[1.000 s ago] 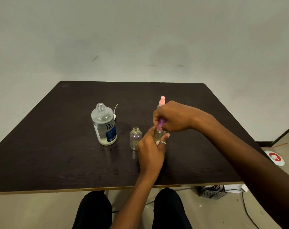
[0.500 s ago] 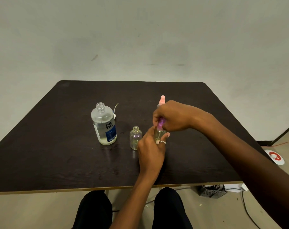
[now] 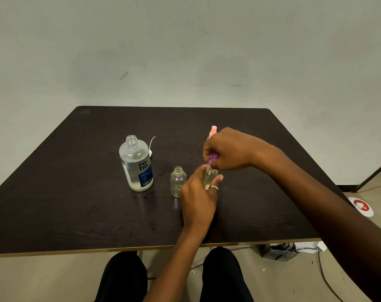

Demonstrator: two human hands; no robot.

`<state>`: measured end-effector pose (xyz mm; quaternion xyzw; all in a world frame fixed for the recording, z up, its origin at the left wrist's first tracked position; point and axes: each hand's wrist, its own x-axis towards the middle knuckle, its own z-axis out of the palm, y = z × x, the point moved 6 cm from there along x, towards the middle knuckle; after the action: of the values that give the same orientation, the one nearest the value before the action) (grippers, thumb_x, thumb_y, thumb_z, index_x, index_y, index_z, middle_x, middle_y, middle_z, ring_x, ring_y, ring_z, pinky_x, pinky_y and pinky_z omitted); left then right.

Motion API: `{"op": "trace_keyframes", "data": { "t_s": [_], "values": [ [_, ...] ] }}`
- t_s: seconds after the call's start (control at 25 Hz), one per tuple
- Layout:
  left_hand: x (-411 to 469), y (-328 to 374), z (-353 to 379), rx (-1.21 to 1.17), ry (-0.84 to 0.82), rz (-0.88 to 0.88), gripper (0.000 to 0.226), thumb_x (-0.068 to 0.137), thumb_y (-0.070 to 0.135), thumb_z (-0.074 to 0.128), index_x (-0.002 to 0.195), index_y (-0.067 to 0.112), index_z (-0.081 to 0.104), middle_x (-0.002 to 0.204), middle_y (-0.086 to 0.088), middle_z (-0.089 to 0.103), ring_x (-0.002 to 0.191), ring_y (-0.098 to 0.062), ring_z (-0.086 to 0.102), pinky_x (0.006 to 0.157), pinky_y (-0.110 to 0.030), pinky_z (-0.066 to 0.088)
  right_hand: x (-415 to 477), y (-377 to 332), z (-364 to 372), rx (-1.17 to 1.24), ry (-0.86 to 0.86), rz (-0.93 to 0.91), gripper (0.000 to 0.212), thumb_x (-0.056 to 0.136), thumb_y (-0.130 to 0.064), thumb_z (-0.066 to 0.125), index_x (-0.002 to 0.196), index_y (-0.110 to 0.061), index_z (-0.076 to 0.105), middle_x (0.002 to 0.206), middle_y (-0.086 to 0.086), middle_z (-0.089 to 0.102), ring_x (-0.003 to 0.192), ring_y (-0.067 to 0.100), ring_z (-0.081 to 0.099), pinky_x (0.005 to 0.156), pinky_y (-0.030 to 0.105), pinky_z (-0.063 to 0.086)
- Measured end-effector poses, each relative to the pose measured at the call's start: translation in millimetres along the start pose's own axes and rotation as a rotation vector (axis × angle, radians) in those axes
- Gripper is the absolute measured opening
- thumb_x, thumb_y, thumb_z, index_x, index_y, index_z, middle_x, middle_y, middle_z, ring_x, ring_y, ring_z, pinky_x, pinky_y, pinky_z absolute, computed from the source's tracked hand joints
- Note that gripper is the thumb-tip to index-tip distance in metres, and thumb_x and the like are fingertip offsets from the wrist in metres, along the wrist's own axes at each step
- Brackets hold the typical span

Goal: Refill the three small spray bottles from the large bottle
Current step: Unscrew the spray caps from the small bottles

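Observation:
The large clear bottle [image 3: 136, 166] with a blue label stands uncapped at centre left of the dark table [image 3: 76, 203], part full of pale liquid. To its right stands an open small bottle [image 3: 178, 182]. My left hand [image 3: 199, 196] grips a second small bottle [image 3: 209, 176] that stands on the table. My right hand [image 3: 227, 150] pinches that bottle's purple spray cap [image 3: 212, 159] at its neck. A third small bottle with a pink spray cap [image 3: 213, 130] stands behind my right hand, mostly hidden.
A white spray cap with its thin tube [image 3: 151, 147] lies behind the large bottle. My knees [image 3: 124, 277] show below the table's front edge. Cables and a grey box [image 3: 279, 251] lie on the floor at the right.
My right hand's fingers have shifted slightly on the purple cap. The bottles and my left hand stay where they were.

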<state>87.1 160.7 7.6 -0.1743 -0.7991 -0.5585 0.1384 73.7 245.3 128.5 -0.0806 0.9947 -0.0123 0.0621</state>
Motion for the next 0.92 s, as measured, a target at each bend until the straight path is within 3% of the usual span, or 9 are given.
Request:
{"op": "trace_keyframes", "data": {
  "t_s": [0.2,0.36,0.56,0.76,0.92],
  "values": [
    [-0.6,0.1,-0.4,-0.012,0.023,-0.008,0.049,0.088,0.04,0.072,0.128,0.015,0.062,0.108,0.002,0.072,0.097,-0.006,0.066,0.081,-0.016,0.054,-11.3,2.7,-30.4,0.04,0.006,-0.031,0.017,0.083,-0.016,0.069,0.099,-0.021,0.071,0.088,-0.014,0.063,0.073,0.0,0.055,0.064,0.014,0.039],
    [-0.9,-0.7,-0.6,-0.002,0.026,-0.01,0.049,0.088,0.041,0.072,0.128,0.015,0.062,0.107,0.002,0.073,0.096,-0.007,0.067,0.081,-0.021,0.056,-22.0,7.7,-65.8,0.044,0.1,-0.002,0.02,0.081,-0.022,0.071,0.1,-0.026,0.072,0.094,-0.012,0.066,0.083,0.006,0.059,0.073,0.026,0.05],
    [-1.3,-0.3,-1.2,0.003,0.027,-0.004,0.05,0.088,0.042,0.071,0.129,0.015,0.062,0.108,0.002,0.072,0.098,-0.008,0.067,0.081,-0.02,0.056,-9.9,5.3,-92.2,0.049,0.237,0.002,0.018,0.08,-0.018,0.069,0.095,-0.027,0.074,0.091,-0.01,0.068,0.085,0.01,0.061,0.074,0.029,0.05],
    [-1.2,1.3,-2.0,0.04,0.024,0.009,0.054,0.088,0.045,0.07,0.132,0.014,0.061,0.117,-0.001,0.071,0.107,-0.01,0.066,0.087,-0.017,0.052,44.0,5.8,-51.9,0.06,0.25,0.026,0.025,0.084,-0.018,0.063,0.108,-0.018,0.071,0.102,-0.001,0.069,0.09,0.016,0.063,0.073,0.025,0.047],
    [0.3,0.3,-1.6,0.045,0.023,0.014,0.053,0.086,0.042,0.073,0.13,0.014,0.062,0.117,-0.002,0.071,0.107,-0.009,0.066,0.087,-0.013,0.05,89.5,12.1,-1.2,0.001,0.175,0.039,0.029,0.088,-0.016,0.06,0.115,-0.012,0.069,0.109,0.007,0.069,0.094,0.022,0.065,0.083,0.034,0.054]
  ]
}}
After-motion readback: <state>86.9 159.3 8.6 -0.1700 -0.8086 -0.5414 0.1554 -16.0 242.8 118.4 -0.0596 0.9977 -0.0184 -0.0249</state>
